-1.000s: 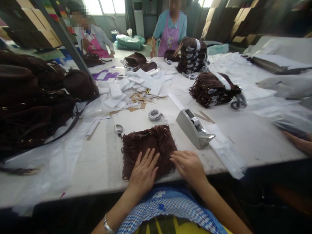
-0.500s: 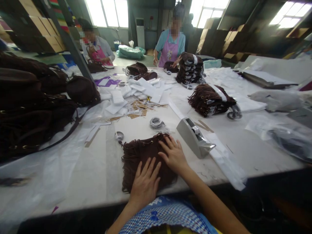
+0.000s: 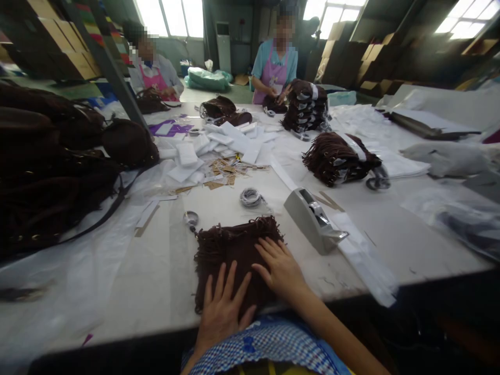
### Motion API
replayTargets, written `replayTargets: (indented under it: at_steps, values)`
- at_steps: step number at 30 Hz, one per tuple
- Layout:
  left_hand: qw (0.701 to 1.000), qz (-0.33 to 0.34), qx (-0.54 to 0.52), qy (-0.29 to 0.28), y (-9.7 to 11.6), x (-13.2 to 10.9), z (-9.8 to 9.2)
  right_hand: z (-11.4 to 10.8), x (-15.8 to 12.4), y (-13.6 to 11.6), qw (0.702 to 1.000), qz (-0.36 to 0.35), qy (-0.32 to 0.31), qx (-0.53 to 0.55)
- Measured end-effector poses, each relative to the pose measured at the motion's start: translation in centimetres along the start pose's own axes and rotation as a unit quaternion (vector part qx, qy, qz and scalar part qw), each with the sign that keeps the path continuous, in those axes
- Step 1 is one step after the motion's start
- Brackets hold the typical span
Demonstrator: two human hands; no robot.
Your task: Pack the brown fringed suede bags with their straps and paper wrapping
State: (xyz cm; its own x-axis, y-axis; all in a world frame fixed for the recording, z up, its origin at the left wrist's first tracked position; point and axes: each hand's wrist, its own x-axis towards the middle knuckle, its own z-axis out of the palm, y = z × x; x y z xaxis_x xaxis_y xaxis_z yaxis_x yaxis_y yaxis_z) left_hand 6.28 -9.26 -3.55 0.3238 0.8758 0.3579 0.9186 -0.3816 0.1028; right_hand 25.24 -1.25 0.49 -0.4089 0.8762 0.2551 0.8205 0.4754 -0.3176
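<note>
A dark brown fringed bag (image 3: 238, 239) lies flat on the white table in front of me. My left hand (image 3: 223, 304) rests on its lower left part with the fingers spread. On the bag's right side lies my right hand (image 3: 279, 263), palm down and fingers stretched out. A wrapped round metallic piece (image 3: 191, 219) sits at the bag's upper left corner. Just beyond the bag is a coiled grey wrapped strap (image 3: 250, 197). To the right of my right hand stands a grey tape dispenser (image 3: 312, 219).
Brown bags (image 3: 58, 172) are heaped at left beside a metal post (image 3: 113, 67). White packets (image 3: 222, 140) and brown tags (image 3: 224, 172) lie mid-table. Fringed bundles (image 3: 339, 159) stand at right. Two people (image 3: 275, 67) work across the table. A plastic strip (image 3: 365, 260) hangs over the front edge.
My left hand has slid toward me and left, with fingers spread wider. My right hand has come down slightly from the bag's top edge, uncovering the upper right corner.
</note>
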Motion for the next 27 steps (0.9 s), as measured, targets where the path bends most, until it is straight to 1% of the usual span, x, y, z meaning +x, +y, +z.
replayTargets:
  at_steps: [2, 3, 4, 5, 7, 8, 9, 11, 12, 13, 14, 15, 16, 17, 18, 19, 21, 22, 23, 24, 25, 27]
  values:
    - [1.0, -0.02, -0.008, -0.002, -0.1, -0.8, 0.2, -0.7, -0.4, -0.1, 0.999, 0.032, 0.023, -0.012]
    - [1.0, -0.025, -0.011, -0.003, -0.1, -1.1, 0.4, -1.0, -0.3, -0.3, 0.999, 0.027, 0.037, -0.009]
    - [1.0, -0.024, -0.013, -0.004, -0.2, -1.4, 0.8, -1.2, 0.1, -0.8, 0.999, 0.005, 0.048, 0.003]
    - [1.0, -0.019, -0.011, -0.004, -0.4, -1.6, 1.2, -1.2, 0.7, -1.3, 0.998, -0.031, 0.052, 0.025]
    - [1.0, 0.005, -0.006, 0.012, -0.9, -2.1, 2.0, -0.6, 2.1, -2.3, 0.988, -0.13, 0.036, 0.079]
    - [0.999, 0.022, -0.006, 0.025, -1.4, -2.4, 2.1, 0.0, 2.7, -2.6, 0.98, -0.171, 0.022, 0.101]
    - [0.998, 0.043, -0.011, 0.037, -1.9, -2.5, 1.9, 0.7, 3.1, -2.8, 0.973, -0.197, 0.012, 0.116]
    - [0.993, 0.093, -0.051, 0.046, -3.3, -2.4, 0.5, 2.0, 3.4, -2.7, 0.968, -0.207, 0.011, 0.138]
    - [0.99, 0.102, -0.088, 0.037, -3.9, -2.1, -0.7, 2.5, 3.3, -2.5, 0.968, -0.2, 0.018, 0.149]
    - [0.986, 0.097, -0.131, 0.028, -4.6, -1.5, -2.0, 2.9, 3.1, -2.4, 0.968, -0.193, 0.025, 0.159]
    - [0.982, 0.065, -0.174, 0.017, -5.1, -0.6, -3.4, 3.1, 2.8, -2.2, 0.967, -0.19, 0.029, 0.168]
    - [0.979, -0.006, -0.201, 0.027, -5.5, 0.6, -4.6, 3.1, 2.5, -2.1, 0.966, -0.189, 0.028, 0.173]
    - [0.974, -0.055, -0.215, 0.054, -5.8, 1.9, -5.5, 3.1, 2.3, -2.1, 0.966, -0.189, 0.023, 0.175]
    - [0.969, -0.081, -0.221, 0.072, -6.0, 3.3, -6.0, 2.9, 2.1, -2.2, 0.966, -0.192, 0.013, 0.174]
    - [0.97, -0.079, -0.219, 0.075, -6.2, 4.6, -6.2, 2.8, 2.0, -2.3, 0.965, -0.196, 0.003, 0.174]
    - [0.974, -0.049, -0.21, 0.064, -6.3, 5.8, -5.9, 2.7, 1.9, -2.4, 0.964, -0.2, -0.007, 0.173]
    - [0.986, 0.034, -0.163, 0.016, -6.8, 7.3, -4.6, 2.5, 1.8, -2.6, 0.963, -0.206, -0.018, 0.174]
    - [0.99, 0.063, -0.127, -0.005, -7.1, 7.5, -3.9, 2.5, 1.8, -2.6, 0.962, -0.208, -0.018, 0.174]
    - [0.993, 0.071, -0.088, -0.017, -7.6, 7.4, -3.2, 2.6, 1.9, -2.6, 0.962, -0.209, -0.016, 0.174]
    - [0.997, 0.058, -0.051, -0.022, -8.1, 6.9, -2.8, 2.6, 1.9, -2.6, 0.962, -0.211, -0.011, 0.174]
    - [0.999, 0.023, -0.019, -0.023, -8.6, 6.1, -2.5, 2.7, 1.9, -2.5, 0.961, -0.214, -0.004, 0.176]
    - [0.997, -0.07, 0.025, -0.025, -9.7, 4.4, -2.9, 2.9, 2.1, -2.4, 0.959, -0.22, 0.011, 0.179]
